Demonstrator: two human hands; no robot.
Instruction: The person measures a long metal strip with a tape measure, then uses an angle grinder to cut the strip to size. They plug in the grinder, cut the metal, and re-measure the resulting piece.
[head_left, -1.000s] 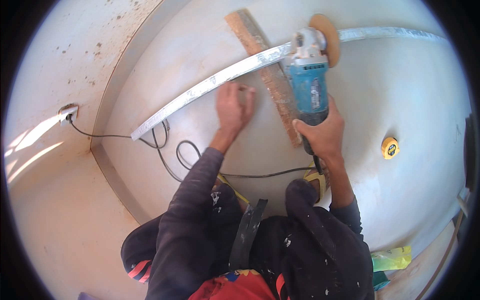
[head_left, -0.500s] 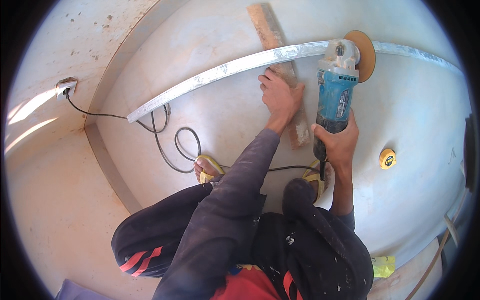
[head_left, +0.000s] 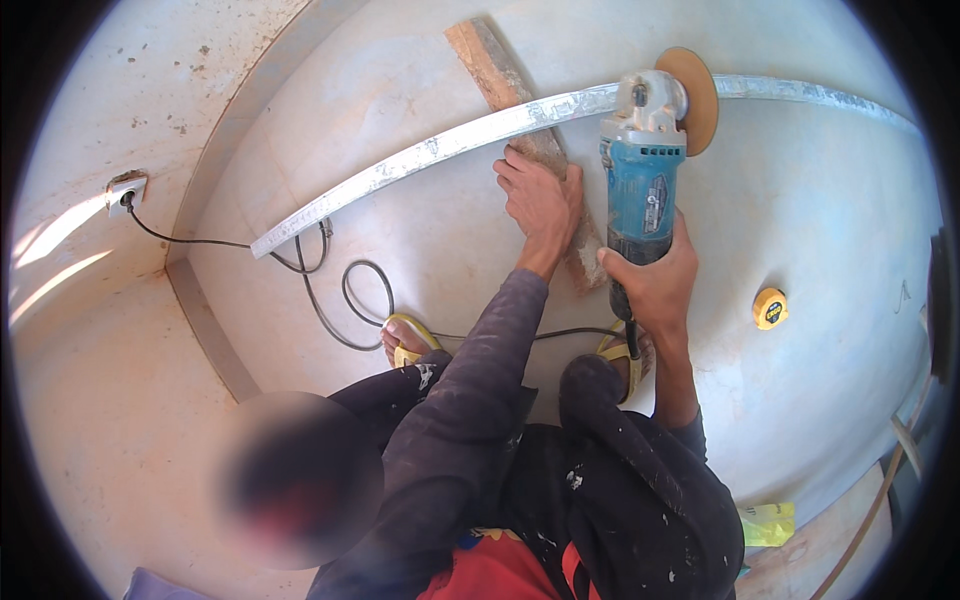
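My right hand (head_left: 655,280) grips the black rear body of a blue angle grinder (head_left: 640,190), whose tan disc (head_left: 692,100) stands on edge at the head's right, beside or over a long silvery metal bar (head_left: 420,160). The bar lies across a short, rough wooden plank (head_left: 480,55). My left hand (head_left: 538,195) is closed on the plank just below where the bar crosses it, fingertips near the bar's lower edge. Whether the disc touches the bar I cannot tell.
A yellow tape measure (head_left: 770,309) lies at the right. The black power cord (head_left: 365,265) loops across the pale floor to a wall socket (head_left: 126,191) at the left. My sandalled feet are below the bar. A yellow-green bag (head_left: 765,525) lies at the lower right.
My left hand has moved right from below the bar onto the plank. The grinder shifted right and down, then slightly back left and up.
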